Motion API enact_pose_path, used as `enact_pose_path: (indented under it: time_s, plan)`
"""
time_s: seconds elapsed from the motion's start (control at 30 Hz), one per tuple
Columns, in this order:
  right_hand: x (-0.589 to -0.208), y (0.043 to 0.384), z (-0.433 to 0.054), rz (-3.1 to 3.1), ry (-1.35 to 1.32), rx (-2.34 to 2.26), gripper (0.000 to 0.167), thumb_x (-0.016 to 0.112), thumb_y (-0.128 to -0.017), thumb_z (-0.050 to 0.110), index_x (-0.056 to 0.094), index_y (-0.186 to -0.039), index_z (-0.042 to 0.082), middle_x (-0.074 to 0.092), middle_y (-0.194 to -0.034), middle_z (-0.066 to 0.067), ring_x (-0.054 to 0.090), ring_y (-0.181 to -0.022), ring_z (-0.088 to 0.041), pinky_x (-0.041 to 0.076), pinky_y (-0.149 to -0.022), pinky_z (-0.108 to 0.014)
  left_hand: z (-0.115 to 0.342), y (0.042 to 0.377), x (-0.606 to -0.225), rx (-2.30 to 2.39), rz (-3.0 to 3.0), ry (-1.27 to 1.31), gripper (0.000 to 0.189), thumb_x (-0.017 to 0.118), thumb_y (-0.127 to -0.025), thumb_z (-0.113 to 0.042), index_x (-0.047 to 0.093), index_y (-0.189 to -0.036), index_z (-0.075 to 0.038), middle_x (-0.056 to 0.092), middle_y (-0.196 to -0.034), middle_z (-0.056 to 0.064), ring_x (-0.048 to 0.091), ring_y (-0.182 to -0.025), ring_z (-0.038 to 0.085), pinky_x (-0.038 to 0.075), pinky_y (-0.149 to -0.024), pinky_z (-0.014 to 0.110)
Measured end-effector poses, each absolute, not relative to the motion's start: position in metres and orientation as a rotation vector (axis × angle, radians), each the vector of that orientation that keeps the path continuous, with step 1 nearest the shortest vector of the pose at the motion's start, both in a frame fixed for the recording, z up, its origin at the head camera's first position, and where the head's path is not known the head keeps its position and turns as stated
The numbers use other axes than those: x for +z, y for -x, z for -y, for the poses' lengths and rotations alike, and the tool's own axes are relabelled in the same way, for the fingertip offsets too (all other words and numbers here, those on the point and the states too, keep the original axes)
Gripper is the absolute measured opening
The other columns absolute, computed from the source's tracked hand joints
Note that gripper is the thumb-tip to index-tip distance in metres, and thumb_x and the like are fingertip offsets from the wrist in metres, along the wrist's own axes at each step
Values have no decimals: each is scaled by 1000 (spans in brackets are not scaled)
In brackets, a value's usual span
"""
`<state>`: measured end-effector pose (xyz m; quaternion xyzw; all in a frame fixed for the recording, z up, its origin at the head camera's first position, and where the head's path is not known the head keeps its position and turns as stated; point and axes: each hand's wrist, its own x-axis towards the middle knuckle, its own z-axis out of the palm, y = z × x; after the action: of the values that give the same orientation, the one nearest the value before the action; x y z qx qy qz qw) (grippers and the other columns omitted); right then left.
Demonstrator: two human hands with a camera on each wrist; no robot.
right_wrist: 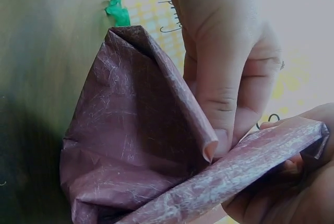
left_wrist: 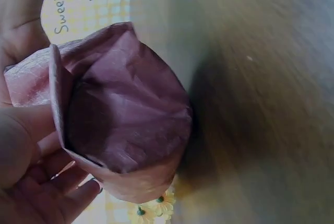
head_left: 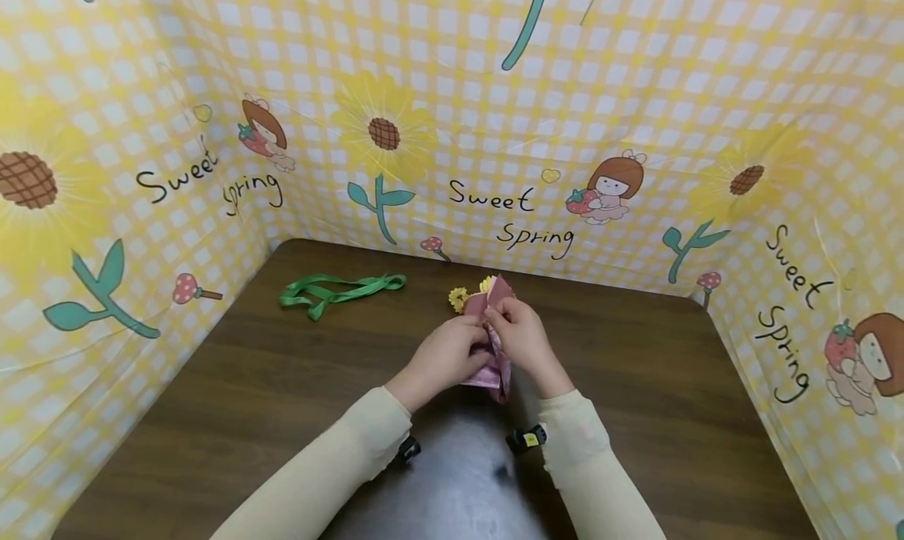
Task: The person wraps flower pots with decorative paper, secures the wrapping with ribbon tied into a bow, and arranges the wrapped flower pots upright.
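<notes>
A small bouquet wrapped in crinkled pink wrapping paper [head_left: 483, 377] is held above the table, its yellow flowers [head_left: 458, 298] poking out at the far end. My left hand [head_left: 452, 355] grips the wrap from the left, fingers curled at the paper's edge. On the other side my right hand [head_left: 521, 337] pinches a fold with thumb and fingers. Looking from the left wrist, the wrapping paper [left_wrist: 130, 109] forms a wide hollow opening with a folded rim. In the right wrist view, a rolled edge of paper [right_wrist: 182, 98] sits at the left hand's [right_wrist: 224, 67] fingertips.
A loose green ribbon [head_left: 339, 290] lies at the back left of the brown wooden table [head_left: 261, 406]. Checked yellow cloth walls [head_left: 424, 171] with printed flowers enclose the table at the back and both sides. A grey rounded surface [head_left: 445, 477] shows below the forearms.
</notes>
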<state>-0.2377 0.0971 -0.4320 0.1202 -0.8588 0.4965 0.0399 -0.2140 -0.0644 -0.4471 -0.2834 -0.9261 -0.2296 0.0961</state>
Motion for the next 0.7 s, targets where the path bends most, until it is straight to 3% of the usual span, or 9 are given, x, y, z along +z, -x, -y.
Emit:
enact_pose_path:
  time_s: [0.27, 0.43, 0.7]
  plan:
    - [-434, 238, -91, 2639, -330, 1512, 31, 64, -100, 12, 51, -73, 7, 46, -65, 0, 47, -62, -16, 38, -56, -28, 72, 213, -443, -624, 2755, 926, 15, 67, -93, -6, 80, -98, -12, 70, -97, -1, 64, -93, 19, 55, -86, 36]
    - [-432, 236, -86, 2683, -310, 1396, 29, 64, -100, 15, 54, -73, 9, 50, -67, -1, 50, -65, -19, 41, -60, -30, 74, 216, -448, -677, 2763, 867, 12, 72, -94, -10, 81, -98, -15, 75, -99, -3, 65, -101, 21, 54, -92, 39]
    - [-433, 233, -76, 2700, -254, 1296, 25, 65, -99, 15, 58, -76, 8, 54, -70, -2, 53, -67, -19, 43, -60, -31, 79, 224, -458, -1010, 2718, 710, 12, 81, -87, -10, 75, -98, -11, 73, -98, 3, 67, -94, 20, 56, -87, 38]
